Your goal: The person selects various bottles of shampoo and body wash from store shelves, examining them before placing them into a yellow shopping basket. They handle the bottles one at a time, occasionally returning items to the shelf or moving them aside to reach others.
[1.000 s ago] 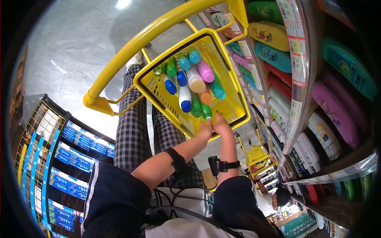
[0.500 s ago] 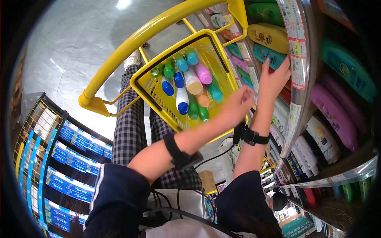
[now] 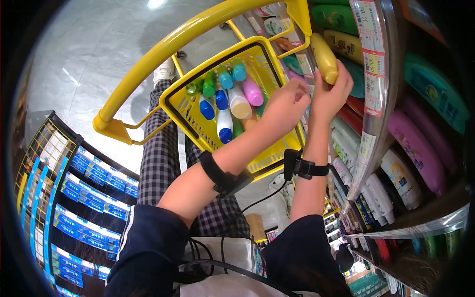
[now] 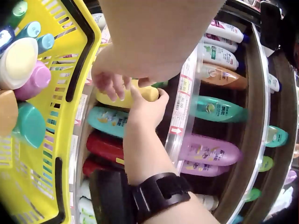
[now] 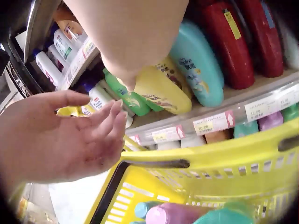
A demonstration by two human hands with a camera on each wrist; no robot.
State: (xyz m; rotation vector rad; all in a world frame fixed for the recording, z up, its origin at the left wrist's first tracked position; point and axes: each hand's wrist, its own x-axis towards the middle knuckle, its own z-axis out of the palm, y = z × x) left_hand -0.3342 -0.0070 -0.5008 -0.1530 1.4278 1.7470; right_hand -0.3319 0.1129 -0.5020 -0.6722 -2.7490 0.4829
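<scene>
The right hand (image 3: 336, 94) grips the capped end of a yellow bottle (image 3: 323, 57) at the shelf edge, just right of the basket; in the right wrist view the bottle (image 5: 163, 91) slants beside a teal one. Close by on the left, the left hand (image 3: 288, 106) is over the basket's right side with fingers loosely bent, holding nothing. Its palm (image 5: 70, 137) faces up in the right wrist view. Several bottles, among them a pink one (image 3: 253, 93) and a white one with a blue cap (image 3: 224, 123), stand in the yellow basket (image 3: 269, 161).
Shelves with a clear price-label edge (image 3: 372, 64) run down the right, holding purple (image 3: 415, 143), teal and red bottles. The basket's thick yellow handle (image 3: 163, 49) arches at the upper left. Blue boxes (image 3: 94, 198) fill a rack at the lower left.
From the basket's near edge, both hands have moved right towards the shelf. Over the last half second the right hand has taken hold of a yellow bottle; the left has drawn slightly back and up.
</scene>
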